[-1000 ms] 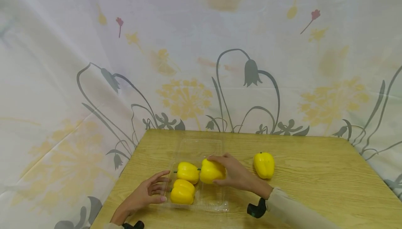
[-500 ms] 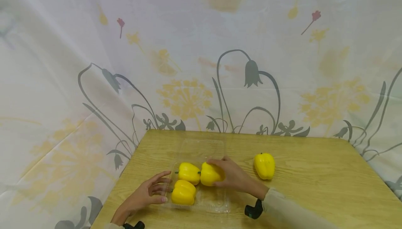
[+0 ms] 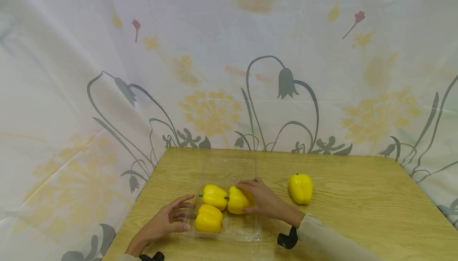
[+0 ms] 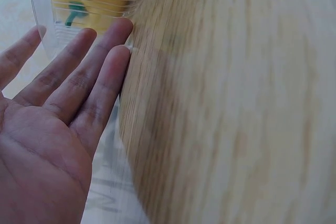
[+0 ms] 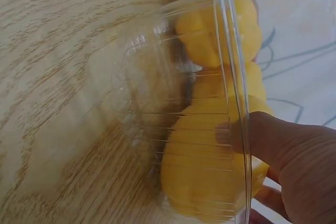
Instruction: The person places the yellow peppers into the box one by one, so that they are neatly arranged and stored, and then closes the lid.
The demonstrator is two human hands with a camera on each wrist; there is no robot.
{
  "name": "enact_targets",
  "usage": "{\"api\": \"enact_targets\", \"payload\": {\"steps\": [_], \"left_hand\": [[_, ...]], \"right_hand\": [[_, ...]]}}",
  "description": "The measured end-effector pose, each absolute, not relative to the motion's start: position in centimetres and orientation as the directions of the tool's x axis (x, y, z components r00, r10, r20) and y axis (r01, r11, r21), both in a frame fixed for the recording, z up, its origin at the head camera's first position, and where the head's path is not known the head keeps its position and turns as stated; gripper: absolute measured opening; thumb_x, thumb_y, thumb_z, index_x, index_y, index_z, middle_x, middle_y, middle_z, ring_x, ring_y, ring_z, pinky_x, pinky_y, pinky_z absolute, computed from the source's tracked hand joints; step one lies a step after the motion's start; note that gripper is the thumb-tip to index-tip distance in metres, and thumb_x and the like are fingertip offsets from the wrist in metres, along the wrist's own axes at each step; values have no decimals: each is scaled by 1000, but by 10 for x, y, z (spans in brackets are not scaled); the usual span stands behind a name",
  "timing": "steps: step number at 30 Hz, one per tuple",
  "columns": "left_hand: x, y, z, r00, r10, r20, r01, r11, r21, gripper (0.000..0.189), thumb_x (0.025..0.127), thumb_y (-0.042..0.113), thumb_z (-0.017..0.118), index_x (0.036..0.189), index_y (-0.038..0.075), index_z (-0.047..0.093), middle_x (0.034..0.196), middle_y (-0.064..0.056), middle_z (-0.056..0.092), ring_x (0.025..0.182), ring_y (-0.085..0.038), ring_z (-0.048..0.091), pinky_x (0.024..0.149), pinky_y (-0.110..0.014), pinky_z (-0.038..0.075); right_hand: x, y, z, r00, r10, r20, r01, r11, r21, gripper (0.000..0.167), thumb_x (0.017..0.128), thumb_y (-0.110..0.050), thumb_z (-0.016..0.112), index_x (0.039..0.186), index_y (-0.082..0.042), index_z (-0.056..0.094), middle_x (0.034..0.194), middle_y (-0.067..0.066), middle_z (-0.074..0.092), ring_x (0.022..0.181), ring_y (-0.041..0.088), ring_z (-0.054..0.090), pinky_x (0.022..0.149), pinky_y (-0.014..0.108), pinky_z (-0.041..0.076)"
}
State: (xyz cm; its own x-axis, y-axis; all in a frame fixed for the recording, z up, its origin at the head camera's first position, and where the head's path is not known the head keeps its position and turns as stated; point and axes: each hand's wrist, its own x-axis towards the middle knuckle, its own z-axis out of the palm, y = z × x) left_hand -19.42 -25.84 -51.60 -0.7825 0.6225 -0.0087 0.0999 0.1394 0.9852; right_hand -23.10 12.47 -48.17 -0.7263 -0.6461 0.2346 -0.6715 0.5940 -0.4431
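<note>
A clear plastic clamshell container (image 3: pixel 245 235) lies on the wooden table with its lid (image 3: pixel 230 168) folded back. Inside at the left are two yellow bell peppers, one bell pepper (image 3: pixel 214 195) behind the other bell pepper (image 3: pixel 209 219). My right hand (image 3: pixel 266 199) grips a third bell pepper (image 3: pixel 237 201) in the right half; in the right wrist view the thumb (image 5: pixel 262 137) reaches over the rim, with the pepper (image 5: pixel 202 166) showing through the ribbed wall. Straight fingers of my left hand (image 3: pixel 166 219) rest at the container's left wall, also seen in the left wrist view.
Another yellow bell pepper (image 3: pixel 301 188) stands on the table (image 3: pixel 358 205), right of the container. A white curtain (image 3: pixel 222 74) with printed flowers hangs behind the table and along its left side. Dark camera mounts (image 3: pixel 288 239) sit at both wrists.
My right hand has lowered the third pepper slightly and brought it nearer the front, into the container's right half. The left hand has stayed at the left wall.
</note>
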Motion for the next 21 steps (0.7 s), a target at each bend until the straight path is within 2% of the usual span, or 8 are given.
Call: {"api": "enact_targets", "payload": {"steps": [4, 6, 9, 12, 14, 16, 21], "left_hand": [[-195, -258, -517, -782, 624, 1, 108, 134, 985, 77, 100, 2, 65, 164, 10, 23, 156, -31, 37, 128, -24, 60, 101, -37, 54], [-195, -258, -517, -781, 625, 5, 111, 132, 985, 77, 100, 2, 65, 164, 10, 23, 155, -31, 37, 128, -25, 60, 101, -37, 54], [-196, -258, -517, -779, 627, 8, 116, 131, 985, 77, 100, 2, 65, 164, 10, 23, 155, -31, 37, 127, -25, 60, 100, -37, 54], [-196, -258, -517, -778, 628, 11, 121, 132, 984, 77, 100, 1, 65, 164, 9, 23, 155, -31, 38, 127, -24, 60, 100, -37, 54], [-196, -258, -517, -778, 629, 12, 122, 132, 984, 77, 100, 1, 65, 164, 9, 23, 155, -31, 38, 127, -24, 60, 100, -37, 54], [-196, -258, -516, -778, 628, 12, 123, 134, 983, 77, 100, 1, 65, 164, 8, 23, 155, -31, 38, 126, -24, 60, 100, -37, 54], [-195, -257, -514, -782, 623, 1, 115, 144, 983, 78, 100, 2, 66, 164, 9, 23, 155, -30, 37, 126, -22, 61, 100, -36, 54]], "right_hand": [[-231, 125, -482, -721, -650, 240, -677, 587, -445, 67, 84, -19, 88, 143, -6, 58, 144, 14, 56, 125, 33, 51, 116, 65, 30], [-230, 126, -482, -719, -650, 244, -678, 581, -449, 67, 84, -18, 88, 143, -6, 58, 144, 14, 56, 127, 35, 51, 116, 66, 28], [-230, 126, -481, -720, -649, 245, -678, 586, -444, 67, 85, -19, 88, 144, -7, 58, 144, 12, 56, 128, 34, 51, 116, 65, 29], [-228, 126, -479, -719, -649, 250, -683, 589, -433, 68, 84, -20, 88, 144, -7, 58, 143, 11, 57, 122, 31, 52, 108, 58, 42], [-227, 126, -476, -714, -651, 257, -688, 586, -429, 69, 84, -21, 88, 144, -7, 57, 143, 11, 57, 119, 29, 51, 103, 55, 46], [-226, 127, -473, -712, -653, 259, -690, 583, -430, 69, 84, -23, 88, 144, -8, 57, 143, 11, 56, 119, 27, 50, 101, 53, 48], [-227, 131, -469, -712, -645, 278, -691, 574, -439, 67, 85, -26, 87, 144, -11, 58, 143, 8, 57, 124, 28, 51, 104, 53, 47]]}}
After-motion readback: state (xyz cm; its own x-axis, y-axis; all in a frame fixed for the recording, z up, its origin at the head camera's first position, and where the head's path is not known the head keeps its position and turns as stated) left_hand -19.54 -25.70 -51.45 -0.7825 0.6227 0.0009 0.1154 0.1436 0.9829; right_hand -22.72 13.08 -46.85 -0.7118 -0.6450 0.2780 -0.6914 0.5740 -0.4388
